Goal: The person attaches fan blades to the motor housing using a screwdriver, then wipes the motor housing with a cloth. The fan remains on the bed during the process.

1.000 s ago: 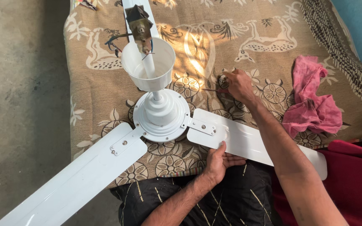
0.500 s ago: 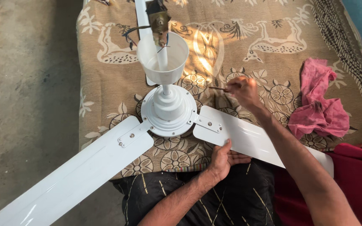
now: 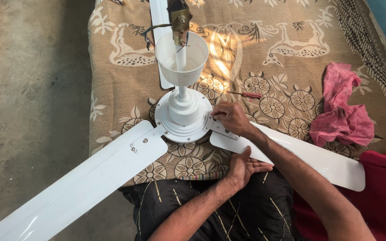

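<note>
A white ceiling fan lies on a brown patterned blanket (image 3: 126, 80), its motor hub (image 3: 183, 117) facing up and a white canopy cup (image 3: 182, 58) on the rod above it. My right hand (image 3: 231, 118) rests on the metal bracket (image 3: 222, 129) of the right fan blade (image 3: 309, 156), fingertips pinched together beside the hub. Anything between them is too small to see. My left hand (image 3: 244, 167) lies palm up at that blade's near edge, with the thumb on the edge. A red-handled screwdriver (image 3: 246, 94) lies loose on the blanket behind my right hand.
A second long blade (image 3: 81, 187) reaches out past the blanket's edge over the concrete floor (image 3: 27, 111). A third blade (image 3: 159, 27) points away behind the cup. A crumpled pink cloth (image 3: 342, 114) lies at the right, red fabric (image 3: 380, 178) near it. Loose wires hang from the rod top (image 3: 179, 18).
My right hand has put down the screwdriver and come in from the blanket to the blade bracket by the hub. The left hand stays at the blade's edge. The view has shifted a little.
</note>
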